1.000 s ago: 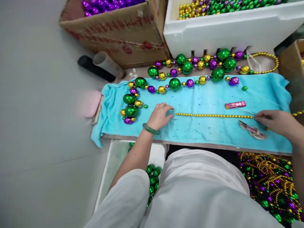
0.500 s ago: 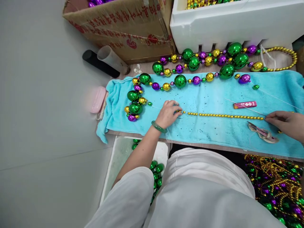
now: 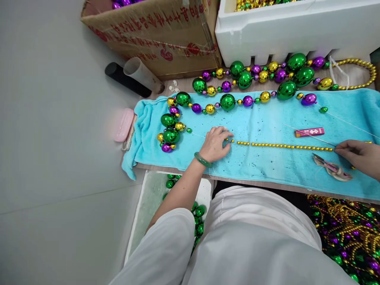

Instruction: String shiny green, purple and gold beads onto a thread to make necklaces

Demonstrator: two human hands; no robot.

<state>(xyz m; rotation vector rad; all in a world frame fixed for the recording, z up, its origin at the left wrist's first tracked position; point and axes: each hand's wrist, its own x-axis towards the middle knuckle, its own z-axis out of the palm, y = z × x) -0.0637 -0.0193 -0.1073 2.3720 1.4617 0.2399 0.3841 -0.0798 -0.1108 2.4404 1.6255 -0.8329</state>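
A straight row of small gold beads [image 3: 282, 146] lies on a turquoise towel [image 3: 261, 166]. My left hand [image 3: 215, 143], with a green bangle at the wrist, pinches the row's left end, fingers curled down. My right hand [image 3: 358, 154] pinches the right end of the row at the frame's right edge. Scissors [image 3: 332, 168] lie just below my right hand. A pink lighter [image 3: 308, 132] and a thin needle with thread [image 3: 308, 134] rest above the row.
Strands of large green, gold and purple beads [image 3: 237, 89] curve along the towel's back and left. A cardboard box [image 3: 154, 31] and a white foam box [image 3: 291, 27] stand behind. Bead bins sit below the board: green beads [image 3: 196, 221], mixed strands [image 3: 347, 233].
My left hand slid right onto the left end of the gold row. The view shifted slightly, and my right hand stayed at the right end.
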